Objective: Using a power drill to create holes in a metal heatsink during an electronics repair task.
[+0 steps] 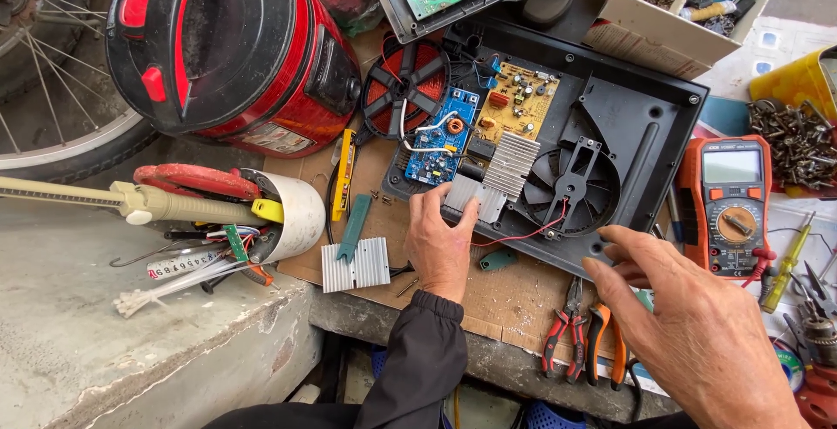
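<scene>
Heatsink going in or out of the open induction cooker base

Left hand [438, 241] pinches a small finned heatsink [464, 195] at the near edge of the black housing [649, 124], beside the blue board [438, 137]; right hand [689, 324] hovers open, empty, above the pliers [567, 337]. Next move probably needs careful lining up

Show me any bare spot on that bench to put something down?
Bare cardboard lies between the left hand and the pliers. The concrete ledge at far left is open. Around the multimeter and screw pile it is crowded.
</scene>
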